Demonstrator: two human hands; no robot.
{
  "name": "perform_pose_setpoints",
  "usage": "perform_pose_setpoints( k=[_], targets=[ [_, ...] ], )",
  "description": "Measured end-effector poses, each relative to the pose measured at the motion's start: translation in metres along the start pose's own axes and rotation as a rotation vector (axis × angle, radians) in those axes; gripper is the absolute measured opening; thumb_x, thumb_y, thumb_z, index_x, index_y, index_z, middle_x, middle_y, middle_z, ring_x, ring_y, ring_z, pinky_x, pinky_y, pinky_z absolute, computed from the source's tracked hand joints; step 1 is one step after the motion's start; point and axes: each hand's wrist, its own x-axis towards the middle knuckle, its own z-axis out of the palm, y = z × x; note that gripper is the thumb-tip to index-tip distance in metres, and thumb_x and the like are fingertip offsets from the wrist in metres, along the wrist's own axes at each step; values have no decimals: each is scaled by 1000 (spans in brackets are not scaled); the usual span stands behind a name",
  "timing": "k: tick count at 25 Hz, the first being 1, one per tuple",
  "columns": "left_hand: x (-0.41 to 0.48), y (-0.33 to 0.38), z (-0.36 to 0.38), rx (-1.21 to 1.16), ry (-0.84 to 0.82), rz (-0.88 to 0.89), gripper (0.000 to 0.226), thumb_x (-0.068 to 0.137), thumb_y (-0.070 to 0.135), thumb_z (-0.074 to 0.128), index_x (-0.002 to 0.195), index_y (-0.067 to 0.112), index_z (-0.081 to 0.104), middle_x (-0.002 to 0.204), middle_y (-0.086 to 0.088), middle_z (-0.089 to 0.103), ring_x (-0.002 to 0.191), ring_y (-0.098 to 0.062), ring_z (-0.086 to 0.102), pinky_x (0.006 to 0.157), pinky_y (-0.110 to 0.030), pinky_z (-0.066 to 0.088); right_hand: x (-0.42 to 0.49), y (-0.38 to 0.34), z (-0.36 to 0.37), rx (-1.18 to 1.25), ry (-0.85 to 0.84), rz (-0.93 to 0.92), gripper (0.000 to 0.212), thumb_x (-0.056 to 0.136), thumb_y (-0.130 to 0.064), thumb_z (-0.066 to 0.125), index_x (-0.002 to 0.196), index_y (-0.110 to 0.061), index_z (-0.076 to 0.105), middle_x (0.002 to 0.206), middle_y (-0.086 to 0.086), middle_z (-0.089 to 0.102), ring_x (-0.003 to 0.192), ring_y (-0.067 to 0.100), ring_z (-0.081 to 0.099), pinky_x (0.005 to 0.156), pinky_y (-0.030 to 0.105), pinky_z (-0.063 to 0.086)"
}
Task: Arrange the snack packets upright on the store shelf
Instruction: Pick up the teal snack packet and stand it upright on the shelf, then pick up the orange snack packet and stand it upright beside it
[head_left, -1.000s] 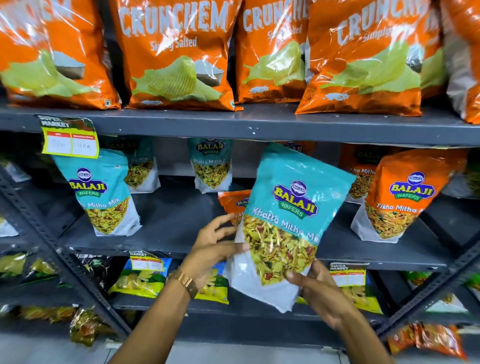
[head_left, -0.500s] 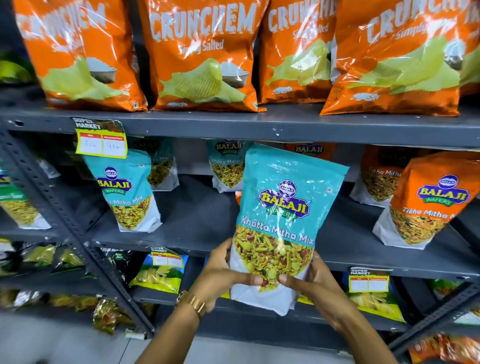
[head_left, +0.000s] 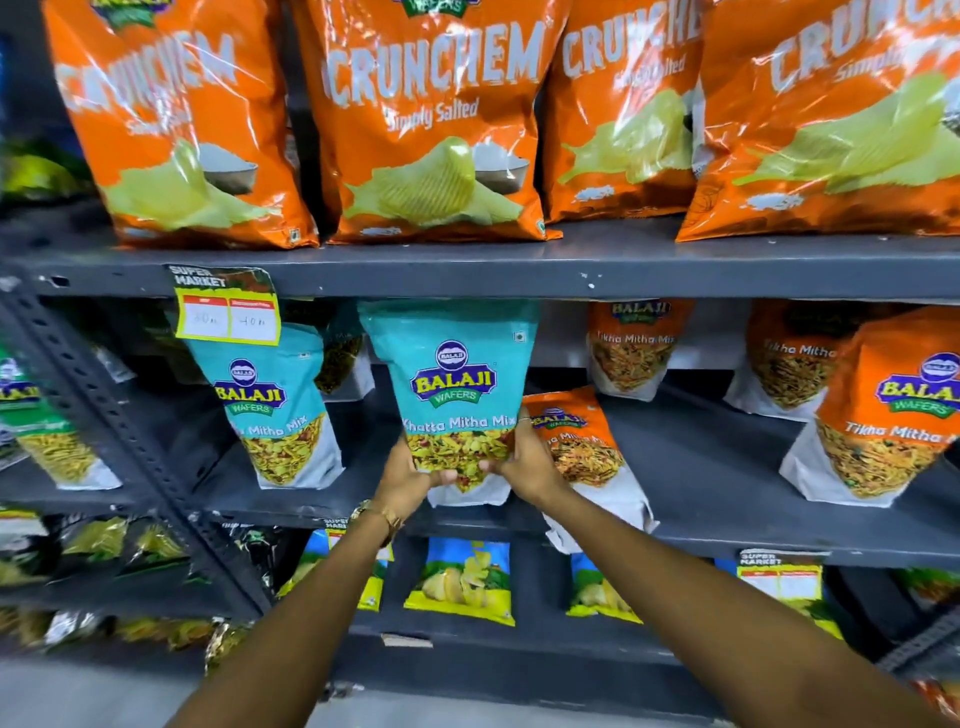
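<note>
A teal Khatta Mitha Mix packet (head_left: 452, 374) stands upright at the front of the grey middle shelf (head_left: 727, 540). My left hand (head_left: 402, 480) grips its lower left side and my right hand (head_left: 524, 462) grips its lower right side. Another teal packet (head_left: 275, 405) stands upright to its left. Just to the right and behind, an orange Tikha Mitha Mix packet (head_left: 582, 447) leans back at a slant. More orange packets (head_left: 883, 415) stand at the right, and further packets stand at the shelf's back.
Large orange Crunchem chip bags (head_left: 431, 119) fill the shelf above, whose front edge (head_left: 519, 270) hangs just over the held packet's top. A yellow price tag (head_left: 228, 317) hangs at the left. Yellow-blue chip packets (head_left: 460, 582) sit below. A slotted upright post (head_left: 104, 415) stands left.
Both hands have carried the teal packet forward and up into the middle shelf and straightened it from a tilt to upright. The view has moved closer to the shelf.
</note>
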Motion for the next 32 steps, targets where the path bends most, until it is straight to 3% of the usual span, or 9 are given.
perform_pose_setpoints(
  k=[6,14,18,21,23,25,26,29,32],
  targets=[
    [28,-31,3,41,2,-97,67,68,-16,75,126,2,45,118,-16,63,114,-29,58,96,-40,48,19,18,18,-249,106,65,69,79,-8,67,138,-9,31,120,19,63,110,39,59,86,43,51],
    [48,-27,9,25,-95,-134,61,72,-16,71,115,16,43,115,-11,60,120,-35,56,105,-47,44,30,14,11,-215,92,69,64,77,-4,71,131,-8,37,124,18,63,115,36,59,93,43,52],
    [26,-37,14,165,214,-230,96,56,36,88,133,16,35,136,-15,52,129,-36,48,108,-55,38,11,23,-22,-110,205,41,56,72,-20,79,120,-6,54,122,15,65,113,33,59,88,32,46],
    [-18,-36,51,219,475,-204,63,70,44,77,115,9,51,113,-12,58,113,-36,53,96,-47,42,-7,63,-71,-257,460,215,59,75,-42,73,120,-7,58,123,21,59,116,40,51,94,45,43],
    [-30,-23,81,46,178,-257,45,78,47,69,96,7,59,90,-6,61,94,-29,59,78,-35,49,-12,79,-98,-138,364,473,47,76,-40,72,101,-2,61,108,25,60,95,35,58,77,40,49],
    [-22,-13,105,-91,-132,-420,48,75,54,69,89,8,61,87,-10,65,86,-26,63,71,-33,52,-11,82,-105,174,241,593,30,72,-29,79,70,-6,60,84,20,57,67,20,54,48,26,42],
    [-16,-9,115,-121,-206,-486,52,69,56,74,92,9,65,91,-12,70,88,-29,67,74,-38,56,-12,86,-108,231,206,602,30,69,-24,82,65,-6,58,78,20,54,65,18,51,45,24,39],
    [-5,-14,129,-162,-311,-526,77,40,41,93,106,8,69,106,-16,74,99,-35,70,87,-57,56,-19,99,-118,347,130,639,47,54,-14,90,86,3,60,78,20,64,75,23,61,63,35,49],
    [-21,-12,125,-144,-450,-601,41,60,11,89,94,2,68,95,-13,74,77,-23,74,64,-40,62,-53,92,-130,350,-17,764,38,59,-12,87,70,-6,52,50,9,57,56,22,53,58,33,47]
  ],
)
